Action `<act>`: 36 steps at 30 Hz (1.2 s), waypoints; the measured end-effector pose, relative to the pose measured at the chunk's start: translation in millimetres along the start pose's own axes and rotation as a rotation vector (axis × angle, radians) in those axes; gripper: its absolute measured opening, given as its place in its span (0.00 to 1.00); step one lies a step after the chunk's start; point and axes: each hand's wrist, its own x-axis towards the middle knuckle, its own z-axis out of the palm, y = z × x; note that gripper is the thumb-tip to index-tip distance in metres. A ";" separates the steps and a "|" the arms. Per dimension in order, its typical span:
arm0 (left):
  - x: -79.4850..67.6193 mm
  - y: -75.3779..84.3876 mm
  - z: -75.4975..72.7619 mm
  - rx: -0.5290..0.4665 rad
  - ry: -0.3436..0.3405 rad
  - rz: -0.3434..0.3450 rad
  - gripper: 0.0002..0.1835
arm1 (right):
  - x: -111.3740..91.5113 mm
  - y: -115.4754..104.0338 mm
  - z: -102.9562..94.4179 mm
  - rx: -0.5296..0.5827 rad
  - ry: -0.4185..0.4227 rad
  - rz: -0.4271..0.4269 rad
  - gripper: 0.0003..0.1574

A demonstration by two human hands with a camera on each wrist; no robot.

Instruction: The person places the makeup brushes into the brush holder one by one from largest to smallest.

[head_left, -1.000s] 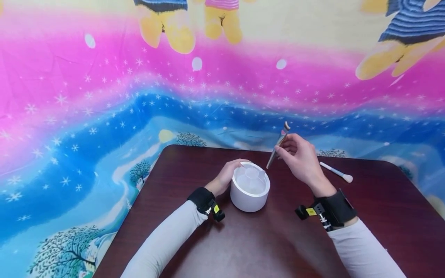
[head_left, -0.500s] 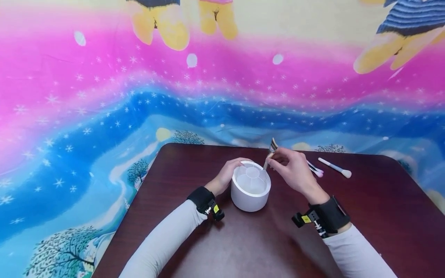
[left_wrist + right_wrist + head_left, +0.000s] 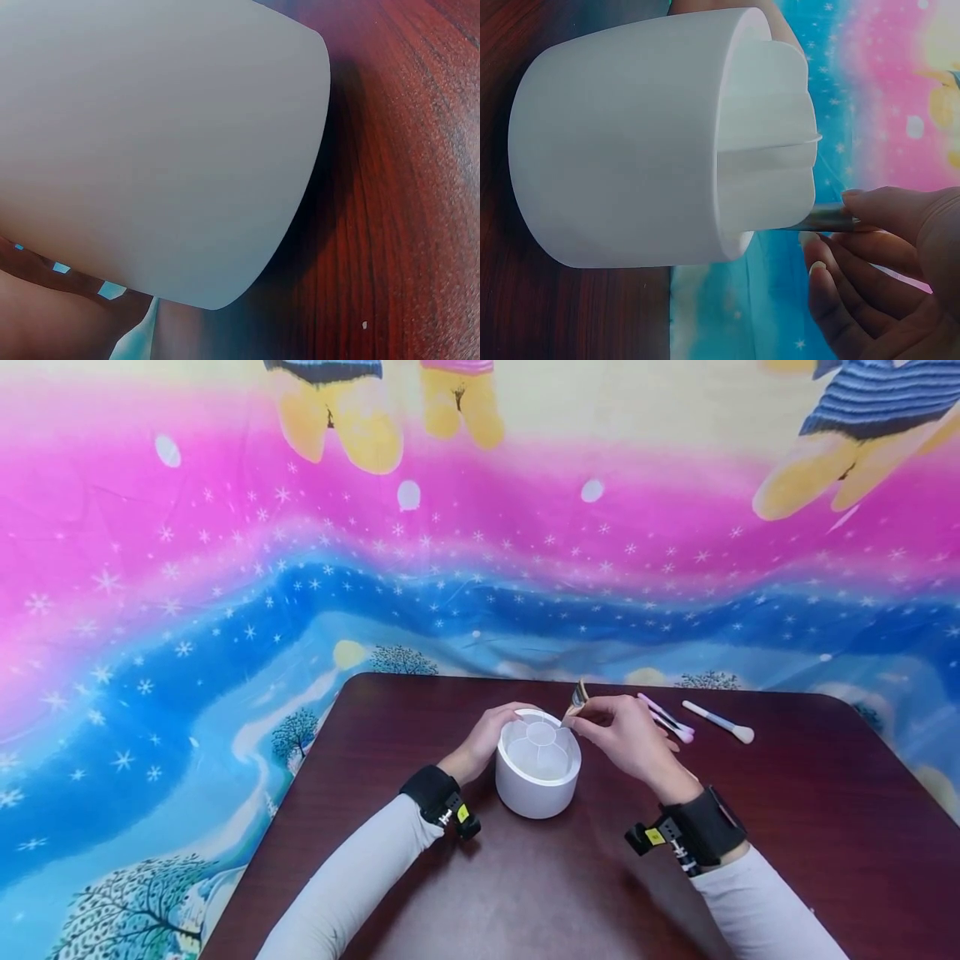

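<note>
A round white makeup organizer [image 3: 536, 789] stands on the table, with a clear divider insert [image 3: 540, 735] inside. My left hand [image 3: 483, 743] grips its left side, fingers round the far side. In the left wrist view the organizer's wall [image 3: 165, 150] fills much of the picture. My right hand [image 3: 626, 739] pinches slim metal eyelash tweezers [image 3: 578, 693] between thumb and fingers at the organizer's right rim. Their flared, curved end points up. Seen from the right wrist, the narrow end of the tweezers [image 3: 829, 218] goes behind the clear insert [image 3: 769, 172].
Pink-tipped brushes [image 3: 670, 724] lie on the dark wood table [image 3: 480, 893] just beyond my right hand. A white makeup brush [image 3: 718, 722] lies right of them. A patterned cloth [image 3: 480, 568] hangs behind the table's far edge.
My right hand has moved left and down with the eyelash tweezers, from beside the organizer to its right rim. The pink-tipped brushes have come into sight. My left hand keeps its grip.
</note>
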 end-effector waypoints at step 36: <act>0.1 -3.4 2.1 -0.011 0.048 -0.019 0.22 | -15.6 159.6 -90.0 -0.225 -0.036 0.365 0.23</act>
